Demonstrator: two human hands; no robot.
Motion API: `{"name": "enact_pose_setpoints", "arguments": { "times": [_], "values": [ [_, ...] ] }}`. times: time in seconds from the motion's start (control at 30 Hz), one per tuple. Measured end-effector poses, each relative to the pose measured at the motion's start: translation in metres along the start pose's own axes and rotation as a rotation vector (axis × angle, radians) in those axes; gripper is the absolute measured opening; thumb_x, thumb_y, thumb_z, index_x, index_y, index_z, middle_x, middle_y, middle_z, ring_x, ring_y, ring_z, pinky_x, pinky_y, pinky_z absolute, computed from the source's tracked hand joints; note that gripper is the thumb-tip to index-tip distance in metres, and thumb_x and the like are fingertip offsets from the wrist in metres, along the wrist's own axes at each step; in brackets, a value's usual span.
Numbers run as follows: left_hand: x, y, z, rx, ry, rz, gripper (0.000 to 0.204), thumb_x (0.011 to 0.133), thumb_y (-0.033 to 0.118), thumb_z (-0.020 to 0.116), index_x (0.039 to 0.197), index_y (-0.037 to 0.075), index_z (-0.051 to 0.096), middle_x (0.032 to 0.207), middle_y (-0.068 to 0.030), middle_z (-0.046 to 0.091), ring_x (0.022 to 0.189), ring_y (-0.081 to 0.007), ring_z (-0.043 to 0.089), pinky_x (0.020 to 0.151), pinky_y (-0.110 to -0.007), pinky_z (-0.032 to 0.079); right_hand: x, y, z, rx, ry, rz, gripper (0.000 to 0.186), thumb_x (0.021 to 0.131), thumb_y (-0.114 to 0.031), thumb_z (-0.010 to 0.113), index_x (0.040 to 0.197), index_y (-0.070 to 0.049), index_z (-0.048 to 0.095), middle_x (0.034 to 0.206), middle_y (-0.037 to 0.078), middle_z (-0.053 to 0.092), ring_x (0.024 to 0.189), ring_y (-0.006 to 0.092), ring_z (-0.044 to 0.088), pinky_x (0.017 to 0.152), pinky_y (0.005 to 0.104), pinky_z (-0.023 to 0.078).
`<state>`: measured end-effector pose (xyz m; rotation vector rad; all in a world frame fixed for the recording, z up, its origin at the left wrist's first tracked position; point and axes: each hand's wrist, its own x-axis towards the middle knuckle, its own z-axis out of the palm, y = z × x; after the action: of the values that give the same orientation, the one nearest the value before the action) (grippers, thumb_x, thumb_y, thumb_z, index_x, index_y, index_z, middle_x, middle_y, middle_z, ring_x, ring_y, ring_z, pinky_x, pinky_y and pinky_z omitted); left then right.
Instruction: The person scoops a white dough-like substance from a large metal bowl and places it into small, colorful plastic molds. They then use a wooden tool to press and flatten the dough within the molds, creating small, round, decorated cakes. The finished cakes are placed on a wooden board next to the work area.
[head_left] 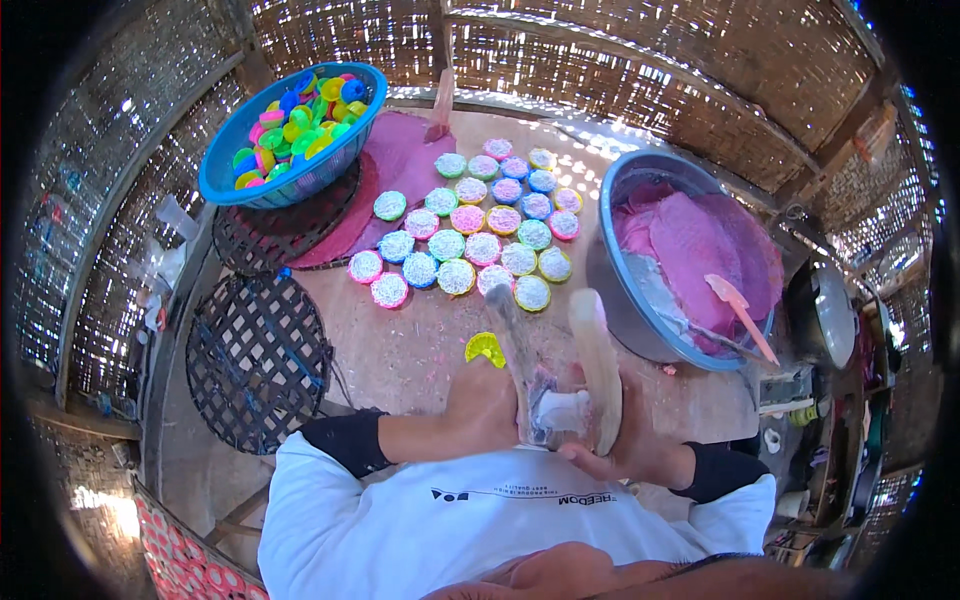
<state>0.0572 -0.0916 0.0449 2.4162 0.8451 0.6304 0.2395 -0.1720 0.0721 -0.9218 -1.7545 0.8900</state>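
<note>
A wooden two-handled press (516,365) stands out toward me from in front of my chest, with a whitish block between its pale, worn arms. My left hand (485,405) is closed around its left side. On its right side my right hand (635,430) grips it, the thumb near the block. Just beyond my left knuckles shows a small yellow fluted cup (485,348); I cannot tell whether my hand touches it. Further off, several coloured cups (467,219) filled with pale pinkish-white strands stand in rough rows on the board.
At the far left a blue basket (213,165) of coloured cups rests on dark woven trays (255,365). A grey-blue tub (625,275) of pink dough with a pink spatula (740,315) stands right. Woven walls (640,70) close in behind the board (370,350).
</note>
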Motion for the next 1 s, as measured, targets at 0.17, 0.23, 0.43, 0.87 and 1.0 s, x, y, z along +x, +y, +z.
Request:
{"name": "enact_pose_setpoints", "arguments": {
  "times": [0.17, 0.23, 0.43, 0.87, 1.0],
  "values": [
    [0.032, -0.035, 0.006, -0.448, 0.369, 0.048, 0.038, 0.06, 0.031, 0.074, 0.091, 0.012, 0.064, 0.08, -0.0127, 0.064, 0.076, -0.0292, 0.062, 0.064, -0.039, 0.048, 0.027, 0.007, -0.038, 0.393, -0.144, 0.656, 0.095, 0.073, -0.042, 0.067, 0.139, -0.001, 0.012, 0.133, 0.018, 0.033, 0.121, 0.0263, 0.036, 0.099, 0.0368, 0.03],
    [0.044, -0.04, -0.011, -0.463, 0.246, -0.032, 0.041, 0.059, 0.03, 0.075, 0.095, 0.012, 0.063, 0.083, -0.0122, 0.064, 0.077, -0.0289, 0.063, 0.066, -0.038, 0.048, 0.035, 0.007, -0.052, 0.74, -0.362, 0.896, 0.096, 0.074, -0.061, 0.056, 0.139, -0.001, 0.019, 0.131, 0.016, 0.038, 0.117, 0.0256, 0.041, 0.099, 0.0363, 0.03],
    [0.082, -0.088, -0.083, -0.648, 0.082, 0.451, 0.077, 0.067, 0.034, 0.073, 0.128, 0.005, 0.036, 0.126, -0.0108, 0.046, 0.114, -0.0302, 0.046, 0.095, -0.038, 0.038, 0.057, -0.024, -0.064, 0.496, -0.269, 0.885, 0.095, 0.068, -0.051, 0.064, 0.137, 0.0, 0.023, 0.13, 0.014, 0.04, 0.117, 0.0223, 0.041, 0.1, 0.0351, 0.028],
    [0.103, -0.126, -0.053, -2.178, 0.016, 0.94, 0.077, 0.081, 0.059, 0.046, 0.136, 0.009, 0.029, 0.121, -0.0078, 0.045, 0.119, -0.0327, 0.04, 0.102, -0.046, 0.028, 0.079, 0.021, -0.084, 0.386, -0.494, 1.114, 0.083, 0.079, -0.051, 0.057, 0.134, 0.003, 0.027, 0.129, 0.013, 0.041, 0.12, 0.0198, 0.037, 0.098, 0.0329, 0.031],
    [0.087, -0.134, -0.033, -2.306, 0.202, 0.63, 0.047, 0.086, 0.049, 0.041, 0.114, 0.013, 0.051, 0.095, -0.0048, 0.048, 0.101, -0.0268, 0.047, 0.09, -0.042, 0.039, 0.08, 0.035, -0.081, 0.277, -0.51, 1.244, 0.09, 0.075, -0.06, 0.057, 0.132, 0.005, 0.031, 0.121, 0.013, 0.047, 0.112, 0.0215, 0.044, 0.093, 0.0339, 0.036]
  ]
}}
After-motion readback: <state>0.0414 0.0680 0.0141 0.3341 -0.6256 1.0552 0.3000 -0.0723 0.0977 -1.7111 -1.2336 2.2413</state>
